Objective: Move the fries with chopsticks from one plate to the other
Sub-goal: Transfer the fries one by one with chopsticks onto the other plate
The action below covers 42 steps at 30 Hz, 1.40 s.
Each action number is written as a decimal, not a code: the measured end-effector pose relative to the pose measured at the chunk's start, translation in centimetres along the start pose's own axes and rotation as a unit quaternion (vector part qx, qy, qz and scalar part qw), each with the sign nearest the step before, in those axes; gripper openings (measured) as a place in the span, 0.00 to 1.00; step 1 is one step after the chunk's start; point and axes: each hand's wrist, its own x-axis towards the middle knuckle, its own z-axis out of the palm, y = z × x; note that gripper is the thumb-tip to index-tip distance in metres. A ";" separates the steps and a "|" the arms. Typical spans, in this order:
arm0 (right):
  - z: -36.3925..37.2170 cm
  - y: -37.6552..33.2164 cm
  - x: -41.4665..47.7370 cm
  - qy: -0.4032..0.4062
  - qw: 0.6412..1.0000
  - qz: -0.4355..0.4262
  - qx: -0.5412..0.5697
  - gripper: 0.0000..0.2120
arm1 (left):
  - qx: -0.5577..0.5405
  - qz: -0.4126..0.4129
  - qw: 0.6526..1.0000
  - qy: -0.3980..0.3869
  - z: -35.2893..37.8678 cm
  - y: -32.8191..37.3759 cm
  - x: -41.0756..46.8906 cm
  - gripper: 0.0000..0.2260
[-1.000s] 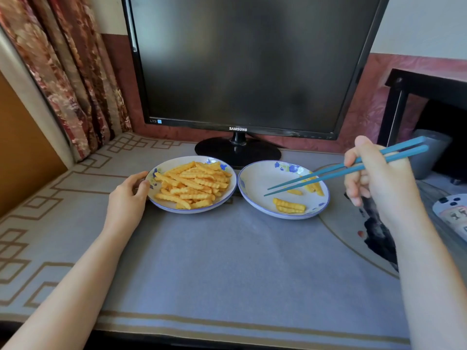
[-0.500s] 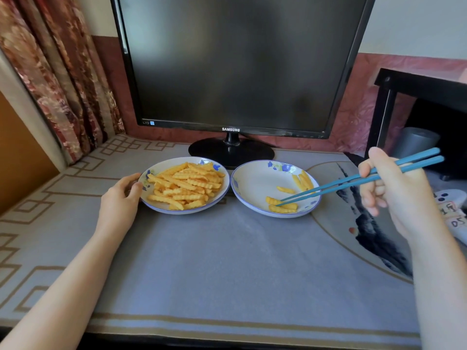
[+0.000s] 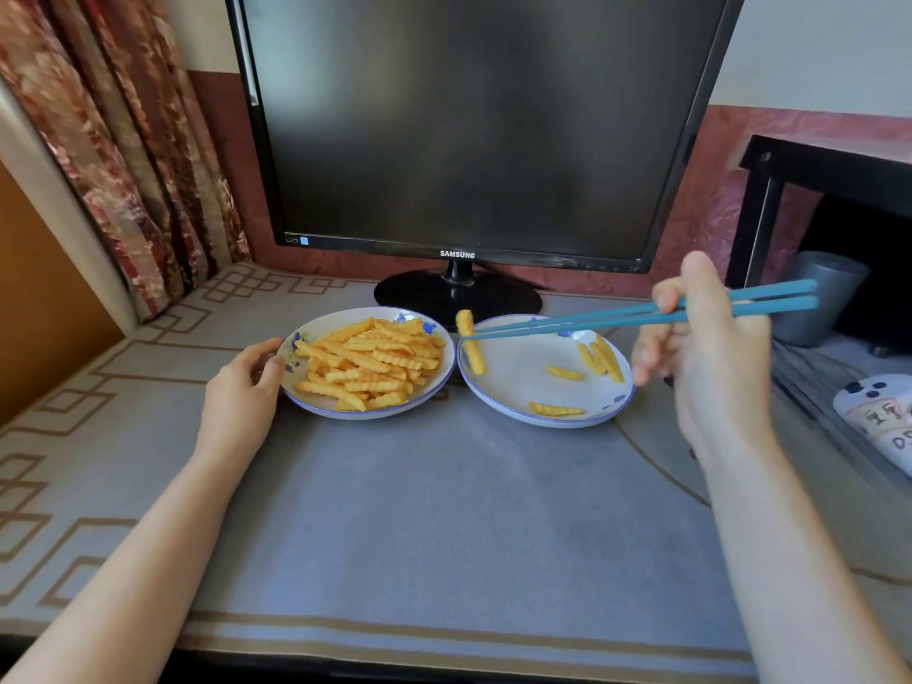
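Note:
Two white plates with blue flowers stand side by side on the table. The left plate [image 3: 316, 407] is heaped with crinkle-cut fries [image 3: 370, 360]. My left hand [image 3: 242, 392] holds its left rim, thumb and fingers curved against the edge. The right plate [image 3: 518, 382] has several loose fries [image 3: 599, 357] scattered on it. My right hand [image 3: 715, 348] grips blue chopsticks [image 3: 592, 320] that point left. Their tips pinch one fry [image 3: 473, 355], which hangs upright above the right plate's left rim, close to the gap between the plates.
A black monitor's round base [image 3: 456, 298] sits right behind the plates. Further right are a grey cup [image 3: 824, 298], a black stand [image 3: 814, 160] and a white patterned object [image 3: 878, 417]. A curtain [image 3: 123, 140] hangs at the left. Grey cloth [image 3: 444, 510] covers the table in front.
The chopstick tips went down to the fries at the right plate's front, took one, and carried it up and left to that plate's left rim. My left hand stayed on the left plate.

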 end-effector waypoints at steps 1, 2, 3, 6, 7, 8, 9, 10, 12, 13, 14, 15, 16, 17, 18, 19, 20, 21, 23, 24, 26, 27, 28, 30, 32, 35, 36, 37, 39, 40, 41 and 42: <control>0.9 0.0 -0.3 -0.013 1.000 0.002 0.008 0.20 | 0.001 0.000 1.000 0.000 0.0 0.0 0.0 0.15; 1.9 0.1 -0.7 -0.028 0.999 0.003 0.016 0.20 | 0.002 -0.001 1.000 0.000 0.0 0.1 0.0 0.15; 2.8 0.1 -1.0 -0.045 0.999 0.004 0.022 0.20 | 0.002 -0.001 1.000 -0.001 0.0 0.1 -0.1 0.15; 5.2 0.3 -1.8 -0.095 0.995 0.001 0.028 0.20 | 0.000 -0.001 1.000 0.000 0.0 0.1 -0.1 0.15; 5.9 0.4 -2.0 -0.110 0.993 -0.002 0.031 0.20 | -0.001 0.000 1.000 0.000 0.0 0.1 -0.1 0.14; 6.5 0.6 -2.2 -0.125 0.992 -0.003 0.034 0.21 | -0.003 0.000 1.000 0.001 0.0 0.1 -0.1 0.14; 7.1 0.7 -2.4 -0.138 0.990 -0.004 0.036 0.21 | -0.003 0.001 1.000 0.001 0.0 0.1 -0.1 0.14; 7.6 0.9 -2.5 -0.151 0.988 -0.005 0.034 0.21 | -0.002 0.002 1.000 0.001 0.0 0.1 -0.1 0.14; 8.3 1.4 -2.8 -0.179 0.984 -0.008 0.019 0.21 | -0.002 0.003 1.000 0.003 0.0 0.1 -0.1 0.14; 8.5 1.7 -3.0 -0.193 0.981 -0.009 0.009 0.21 | -0.003 0.003 1.000 0.004 0.0 0.1 -0.1 0.14; 8.6 1.9 -3.2 -0.205 0.979 -0.010 0.000 0.21 | -0.003 0.003 1.000 0.005 0.0 0.0 -0.1 0.14; 8.6 2.2 -3.3 -0.216 0.976 -0.010 -0.006 0.21 | -0.002 0.003 1.000 0.005 0.1 0.0 0.0 0.14; 8.5 2.4 -3.4 -0.225 0.974 -0.011 -0.009 0.20 | -0.002 0.002 1.000 0.005 0.1 0.0 0.0 0.14; 8.5 2.5 -3.5 -0.230 0.973 -0.012 -0.010 0.20 | -0.001 0.003 1.000 0.005 0.1 -0.1 0.0 0.14; 8.4 2.6 -3.5 -0.232 0.973 -0.013 -0.009 0.20 | -0.002 0.003 1.000 0.005 0.1 -0.1 0.0 0.14; 8.2 2.5 -3.5 -0.229 0.973 -0.014 -0.008 0.20 | -0.002 0.002 1.000 0.004 0.1 -0.1 0.0 0.14; 8.1 2.4 -3.4 -0.223 0.975 -0.015 -0.004 0.20 | -0.003 0.001 1.000 0.004 0.1 -0.1 0.0 0.14; 7.9 2.2 -3.3 -0.215 0.977 -0.016 0.001 0.20 | -0.002 0.000 1.000 0.004 0.0 -0.1 0.0 0.14; 7.3 1.5 -3.0 -0.191 0.981 -0.017 0.017 0.20 | -0.001 -0.001 1.000 0.003 0.0 0.0 0.0 0.15; 6.8 1.1 -2.7 -0.176 0.984 -0.018 0.024 0.19 | -0.002 -0.002 1.000 0.003 0.0 0.0 0.0 0.15; 5.5 0.5 -2.1 -0.138 0.990 -0.028 0.016 0.19 | -0.005 -0.004 1.000 0.002 0.1 0.1 -0.1 0.15; 4.6 0.3 -1.7 -0.117 0.992 -0.037 0.006 0.19 | -0.006 -0.004 1.000 0.002 0.1 0.1 -0.1 0.15; 3.8 0.1 -1.3 -0.096 0.994 -0.048 -0.001 0.19 | -0.005 -0.005 1.000 0.002 0.1 0.1 -0.1 0.15; 1.9 -0.2 -0.5 -0.059 0.996 -0.069 -0.009 0.19 | -0.004 -0.005 1.000 0.002 0.1 0.1 -0.1 0.14; 0.0 -0.1 0.1 -0.026 0.995 -0.088 -0.030 0.18 | -0.006 -0.006 1.000 0.001 0.1 0.1 -0.1 0.15; -2.6 0.2 0.6 0.015 0.991 -0.103 -0.084 0.18 | -0.001 -0.003 1.000 0.000 0.1 0.1 -0.1 0.15; -3.4 0.4 0.6 0.026 0.990 -0.103 -0.092 0.18 | -0.002 -0.003 1.000 -0.001 0.1 0.1 -0.1 0.15; -4.0 0.6 0.6 0.034 0.990 -0.102 -0.096 0.18 | -0.003 -0.005 1.000 -0.002 0.1 0.1 -0.1 0.15; -5.0 0.8 0.4 0.044 0.988 -0.104 -0.107 0.18 | -0.003 -0.004 1.000 -0.002 0.1 0.1 -0.1 0.15; -5.3 0.8 0.3 0.047 0.987 -0.105 -0.114 0.18 | -0.002 -0.003 1.000 -0.002 0.1 0.0 -0.1 0.15; -5.5 0.8 0.1 0.049 0.986 -0.106 -0.118 0.18 | 0.001 0.000 1.000 -0.002 0.1 0.0 -0.1 0.15; -5.6 0.8 0.0 0.049 0.986 -0.105 -0.121 0.18 | 0.004 0.003 1.000 -0.001 0.1 0.0 -0.1 0.15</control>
